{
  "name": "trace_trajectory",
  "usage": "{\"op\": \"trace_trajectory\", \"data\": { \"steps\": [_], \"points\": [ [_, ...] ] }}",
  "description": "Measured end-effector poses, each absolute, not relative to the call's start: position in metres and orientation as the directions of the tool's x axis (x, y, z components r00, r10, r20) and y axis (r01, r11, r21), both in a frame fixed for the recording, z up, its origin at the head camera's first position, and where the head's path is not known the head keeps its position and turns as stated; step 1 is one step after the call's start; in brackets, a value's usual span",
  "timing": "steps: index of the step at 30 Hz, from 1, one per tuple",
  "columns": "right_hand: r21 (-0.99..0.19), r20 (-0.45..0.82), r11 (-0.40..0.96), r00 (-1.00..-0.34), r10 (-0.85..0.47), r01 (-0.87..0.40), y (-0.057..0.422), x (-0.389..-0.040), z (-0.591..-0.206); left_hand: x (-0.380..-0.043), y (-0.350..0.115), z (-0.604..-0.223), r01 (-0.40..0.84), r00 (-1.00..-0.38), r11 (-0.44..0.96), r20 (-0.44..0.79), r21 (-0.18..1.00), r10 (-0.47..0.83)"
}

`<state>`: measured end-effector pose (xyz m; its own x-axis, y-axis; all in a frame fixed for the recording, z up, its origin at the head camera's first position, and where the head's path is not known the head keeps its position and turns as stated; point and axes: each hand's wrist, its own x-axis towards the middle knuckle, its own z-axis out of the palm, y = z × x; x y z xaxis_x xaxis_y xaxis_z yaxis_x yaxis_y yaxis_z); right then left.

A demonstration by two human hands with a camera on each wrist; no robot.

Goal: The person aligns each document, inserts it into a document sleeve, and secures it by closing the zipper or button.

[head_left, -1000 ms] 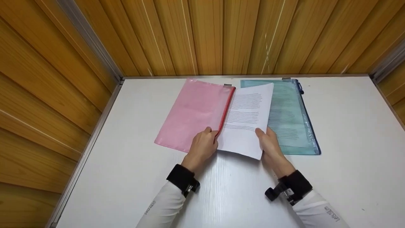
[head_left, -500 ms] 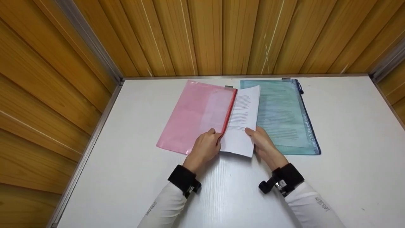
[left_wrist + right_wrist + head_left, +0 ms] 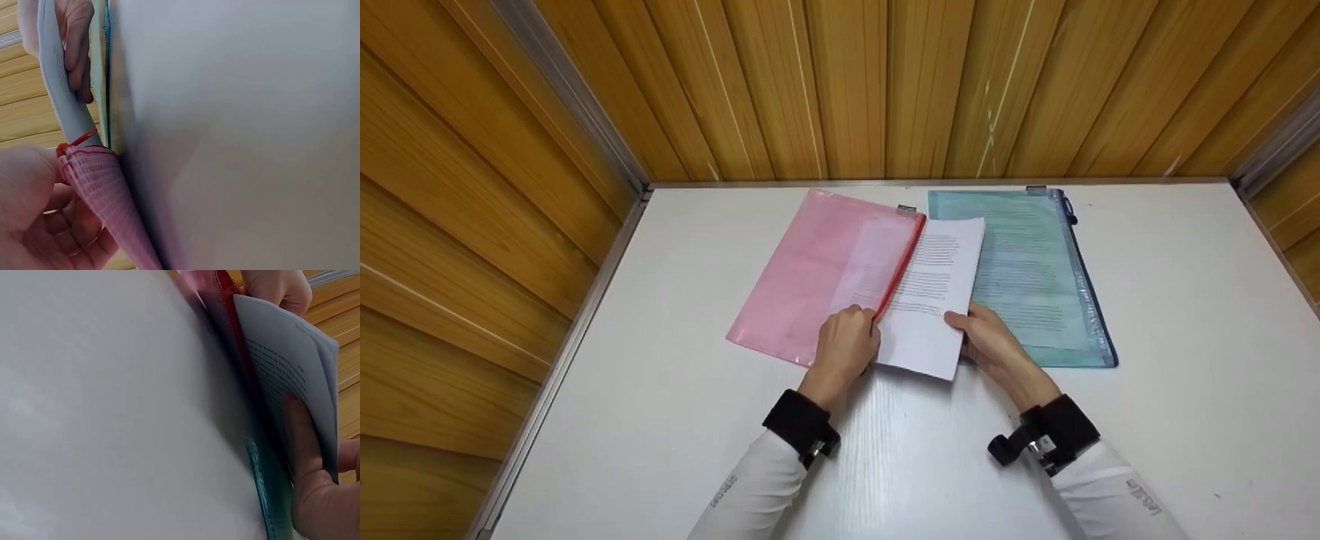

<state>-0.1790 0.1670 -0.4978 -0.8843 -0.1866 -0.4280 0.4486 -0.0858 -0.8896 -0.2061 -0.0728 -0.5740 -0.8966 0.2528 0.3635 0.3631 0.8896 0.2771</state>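
Observation:
My left hand (image 3: pixel 846 341) grips the open red-zippered edge of a pink zip document pouch (image 3: pixel 787 292) near its front corner. In the left wrist view the pouch's mouth (image 3: pixel 90 154) gapes around a stack of printed paper (image 3: pixel 62 90). My right hand (image 3: pixel 997 345) pinches the right edge of that printed paper (image 3: pixel 926 330), thumb on top and fingers beneath. The left part of the sheets lies inside the pouch, showing faintly through the pink plastic; the right part sticks out, slightly bowed. In the right wrist view the thumb (image 3: pixel 304 439) presses on the printed side.
A teal zip pouch (image 3: pixel 1035 356) with a dark blue zipper and printed sheets inside lies at the right, partly under the paper and right hand. A wooden slat wall (image 3: pixel 855 90) stands behind the white table (image 3: pixel 660 420), another at the left.
The paper has slid left into the pink pouch, more of it now showing through the plastic. The right hand moved left with it, then slightly back toward the body. The left hand keeps its grip.

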Motion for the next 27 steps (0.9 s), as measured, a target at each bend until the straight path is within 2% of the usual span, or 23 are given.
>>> {"op": "trace_trajectory", "data": {
  "steps": [5,11,18,27],
  "points": [
    [-0.887,-0.44,-0.072,-0.883,-0.161,0.455,0.187,-0.174,-0.491,-0.205,-0.071,-0.572,0.372,-0.894,0.868,0.376,0.328,0.241],
    [-0.892,-0.45,0.008,-0.885,-0.12,0.453,0.192,-0.172,-0.485,-0.185,-0.064,-0.531,0.434,-0.856,0.837,0.441,0.333,0.268],
    [-0.884,-0.468,0.033,-0.879,-0.092,0.467,0.182,-0.175,-0.483,-0.166,-0.061,-0.491,0.439,-0.864,0.835,0.412,0.333,0.29],
    [-0.885,-0.461,-0.012,-0.88,-0.118,0.465,0.168,-0.18,-0.483,-0.165,-0.061,-0.49,0.486,-0.828,0.823,0.458,0.295,0.325]
  ]
}}
